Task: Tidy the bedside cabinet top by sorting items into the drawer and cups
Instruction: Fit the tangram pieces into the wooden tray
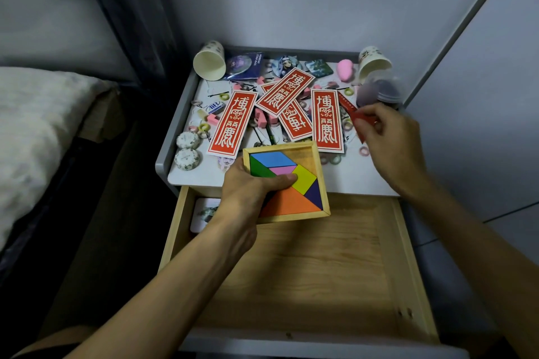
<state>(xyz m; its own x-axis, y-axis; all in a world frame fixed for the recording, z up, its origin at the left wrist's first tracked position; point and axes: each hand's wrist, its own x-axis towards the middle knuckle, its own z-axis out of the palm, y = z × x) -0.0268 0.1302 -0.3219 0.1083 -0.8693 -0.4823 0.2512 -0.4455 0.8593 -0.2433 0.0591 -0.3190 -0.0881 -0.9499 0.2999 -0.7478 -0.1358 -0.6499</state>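
My left hand [250, 186] grips a wooden tangram tray [316, 154] of coloured pieces, held over the cabinet's front edge above the open drawer [320, 265]. My right hand [390, 137] pinches a small red piece [363, 118] at the right side of the cabinet top [344, 178]. Several red cards [232, 122] with white characters lie across the top. One paper cup [210, 63] lies tipped at the back left and another paper cup [373, 63] at the back right.
Small hair ties, pink erasers, hairpins, badges and two round tins [188, 150] litter the top. A pink egg-shaped item [345, 68] lies near the right cup. A card [204, 213] lies in the drawer's left corner. A bed [38, 137] stands to the left, walls behind and right.
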